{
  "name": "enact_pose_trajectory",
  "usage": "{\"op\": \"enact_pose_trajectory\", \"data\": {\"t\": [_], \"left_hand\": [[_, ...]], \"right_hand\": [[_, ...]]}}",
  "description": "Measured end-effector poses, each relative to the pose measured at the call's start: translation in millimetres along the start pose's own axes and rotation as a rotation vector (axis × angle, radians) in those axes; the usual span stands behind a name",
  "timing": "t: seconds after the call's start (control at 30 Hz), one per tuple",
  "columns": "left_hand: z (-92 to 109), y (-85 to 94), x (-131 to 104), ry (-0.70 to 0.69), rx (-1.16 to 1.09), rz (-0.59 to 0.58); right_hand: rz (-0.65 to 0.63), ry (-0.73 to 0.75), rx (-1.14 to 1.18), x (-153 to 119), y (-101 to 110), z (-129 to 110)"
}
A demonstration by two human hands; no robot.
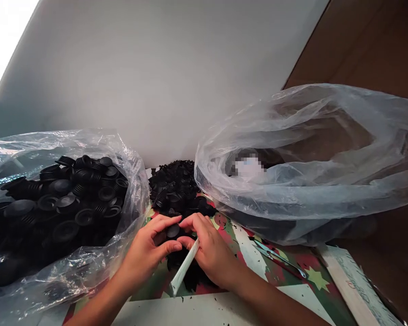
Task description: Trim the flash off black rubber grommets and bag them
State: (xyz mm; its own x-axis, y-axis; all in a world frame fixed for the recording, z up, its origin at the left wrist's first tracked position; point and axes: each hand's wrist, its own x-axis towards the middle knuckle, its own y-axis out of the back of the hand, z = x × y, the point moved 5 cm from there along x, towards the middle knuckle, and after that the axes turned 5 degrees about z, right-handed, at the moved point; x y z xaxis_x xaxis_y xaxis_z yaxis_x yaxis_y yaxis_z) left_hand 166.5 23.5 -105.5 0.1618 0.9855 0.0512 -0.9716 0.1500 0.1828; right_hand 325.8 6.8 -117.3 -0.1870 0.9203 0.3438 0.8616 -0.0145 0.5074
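Thumb and index finger of my left hand [153, 242] are closed on the edge of a small round black cap [172, 231]. My right hand [206, 246] meets it from the other side, its fingertips at the cap's edge. A white, flat stick-like tool [184, 268] is tucked in my right hand and points down toward me; its other end is hidden by the fingers. Just beyond both hands lies a heap of black caps and trimmings [173, 185]. Dark scraps also lie beneath the hands.
On the left, a clear plastic bag [136, 181] holds many ribbed black caps [85, 217]. A large open plastic bag [292, 199] stands at right. Scissors [280, 258] lie on the patterned cover [221, 290], near a whitish board [350, 280]. A wall [149, 81] rises behind.
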Motion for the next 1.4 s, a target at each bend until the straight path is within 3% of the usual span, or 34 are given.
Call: {"op": "enact_pose_trajectory", "data": {"t": [0.23, 0.4, 0.53, 0.73, 0.87, 1.03, 1.13, 1.27, 1.4], "left_hand": [[-0.8, 1.2, 0.4, 0.106, 0.056, -0.063], [2.4, -1.5, 0.4, 0.034, 0.072, -0.076], [3.8, -1.5, -0.9, 0.008, 0.061, -0.054], [-6.2, -4.6, -1.4, 0.182, -0.233, 0.024], [-4.5, 3.3, 2.7, 0.243, -0.498, 0.158], [-0.8, 7.2, 2.9, 0.207, -0.543, 0.082], [-1.6, 4.9, 0.9, 0.156, -0.479, 0.028], [-3.3, -2.2, -0.4, 0.165, -0.364, -0.047], [-2.2, -3.8, 0.3, 0.173, -0.269, -0.052]], "right_hand": [[-0.071, 0.086, -0.247, 1.4, 7.3, -5.4], [-0.165, 0.191, -0.335, 2.9, 2.2, -9.1], [-0.146, 0.353, -0.317, 2.6, -0.3, -12.0], [0.051, 0.648, -0.389, -7.6, 1.5, -31.1], [0.061, 0.745, -0.440, -13.0, -5.2, -35.3], [0.098, 0.516, -0.381, -3.3, -2.3, -20.5], [0.066, 0.307, -0.236, 2.6, 3.8, -12.1], [0.073, 0.208, -0.045, 5.3, 12.8, -11.2], [0.095, -0.018, 0.125, 6.3, 17.6, -2.6]]}}
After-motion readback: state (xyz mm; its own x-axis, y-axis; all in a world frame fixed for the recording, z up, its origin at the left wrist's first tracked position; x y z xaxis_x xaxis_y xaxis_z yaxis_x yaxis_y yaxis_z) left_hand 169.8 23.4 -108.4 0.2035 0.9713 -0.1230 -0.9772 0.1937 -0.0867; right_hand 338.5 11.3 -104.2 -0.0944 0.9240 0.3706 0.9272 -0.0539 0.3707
